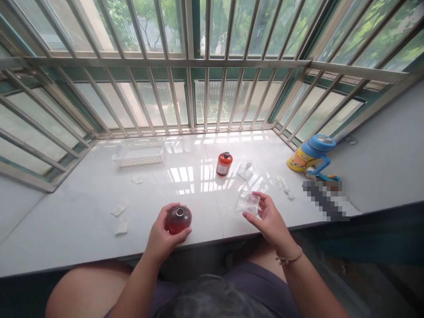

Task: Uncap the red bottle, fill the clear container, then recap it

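Note:
My left hand [164, 236] is wrapped round a rounded glass bottle [179, 219] with dark red liquid inside and an uncapped neck. It is upright at the near part of the white sill. To the right, my right hand [269, 216] grips a clear plastic package [248, 204] between thumb and fingers. Behind the two hands stands a red bottle [224, 164] with a black cap and a pale label. A second piece of clear plastic packaging [246, 169] lies beside that bottle.
A white perforated basket [141, 152] sits at the back left. Crumpled white scraps [119, 209] lie at left, more tissue-like bits [283, 187] at right. A blue and yellow handled flask [311, 153] stands by the right wall. Metal window bars [205, 99] close off the back.

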A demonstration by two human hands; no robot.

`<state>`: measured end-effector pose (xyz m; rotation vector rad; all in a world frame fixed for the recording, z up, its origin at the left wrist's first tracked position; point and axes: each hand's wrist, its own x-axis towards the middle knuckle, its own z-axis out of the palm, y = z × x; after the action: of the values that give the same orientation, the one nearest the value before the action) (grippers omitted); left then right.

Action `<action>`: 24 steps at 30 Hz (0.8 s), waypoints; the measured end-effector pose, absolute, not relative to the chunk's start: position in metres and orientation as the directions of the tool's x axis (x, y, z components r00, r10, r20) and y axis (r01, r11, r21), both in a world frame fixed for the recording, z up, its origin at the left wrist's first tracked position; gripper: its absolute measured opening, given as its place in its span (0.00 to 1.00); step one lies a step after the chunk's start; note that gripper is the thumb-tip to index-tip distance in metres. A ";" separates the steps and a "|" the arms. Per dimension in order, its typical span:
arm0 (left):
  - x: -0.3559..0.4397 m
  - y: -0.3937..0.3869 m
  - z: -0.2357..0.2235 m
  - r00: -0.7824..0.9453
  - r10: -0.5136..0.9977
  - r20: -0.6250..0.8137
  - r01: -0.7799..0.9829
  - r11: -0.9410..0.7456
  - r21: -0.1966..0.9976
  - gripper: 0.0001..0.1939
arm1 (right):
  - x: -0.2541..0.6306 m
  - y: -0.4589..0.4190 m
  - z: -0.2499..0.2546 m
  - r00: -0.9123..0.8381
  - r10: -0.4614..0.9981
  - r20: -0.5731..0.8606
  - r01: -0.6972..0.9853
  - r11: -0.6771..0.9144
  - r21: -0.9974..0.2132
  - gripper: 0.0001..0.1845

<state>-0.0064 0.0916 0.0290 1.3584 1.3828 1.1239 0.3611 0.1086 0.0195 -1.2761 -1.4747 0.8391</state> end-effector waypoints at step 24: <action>0.061 0.086 0.067 0.244 0.969 0.030 0.330 -0.112 0.937 0.41 | 0.321 0.125 0.202 -0.815 0.537 0.216 0.477 0.835 -0.274 0.42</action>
<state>0.0615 0.0858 0.0666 1.6187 1.2347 0.8948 0.3206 0.1247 0.2022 -0.7718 -2.7304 0.3000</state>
